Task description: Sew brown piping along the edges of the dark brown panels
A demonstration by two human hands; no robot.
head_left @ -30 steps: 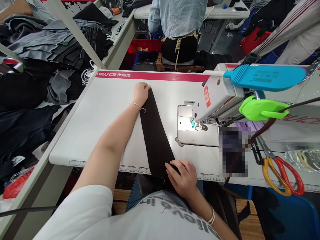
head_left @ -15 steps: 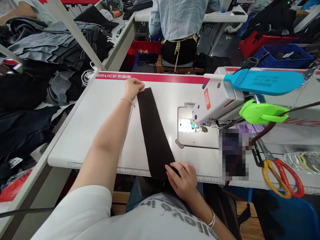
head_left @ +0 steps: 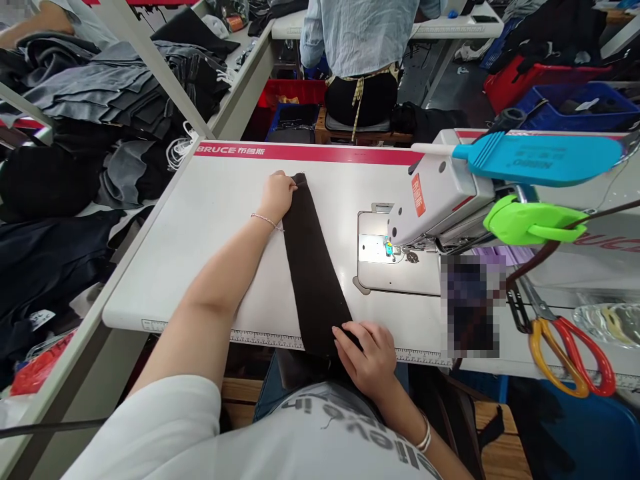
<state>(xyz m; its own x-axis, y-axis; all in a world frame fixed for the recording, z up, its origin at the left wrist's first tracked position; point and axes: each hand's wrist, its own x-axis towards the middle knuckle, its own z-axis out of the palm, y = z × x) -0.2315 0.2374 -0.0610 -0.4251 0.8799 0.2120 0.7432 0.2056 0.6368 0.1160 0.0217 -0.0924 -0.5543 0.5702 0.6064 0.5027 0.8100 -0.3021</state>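
Note:
A long strip of dark brown fabric [head_left: 313, 267] lies stretched across the white sewing table [head_left: 210, 227], running from the far side to the near edge. My left hand [head_left: 277, 193] is closed on the strip's far end. My right hand [head_left: 367, 357] pinches its near end at the table's front edge, fingers curled over the cloth. The strip hangs off the edge toward my lap.
The sewing machine [head_left: 440, 200] stands to the right, its lit needle plate [head_left: 385, 250] beside the strip. Red-and-yellow scissors [head_left: 565, 347] hang at the right. Piles of grey and black cloth [head_left: 100, 100] fill the left. Another person [head_left: 360, 47] sits ahead, back turned.
My left hand slid the strip's far end away, then drew it back a little toward me. The right hand stayed put on the near end.

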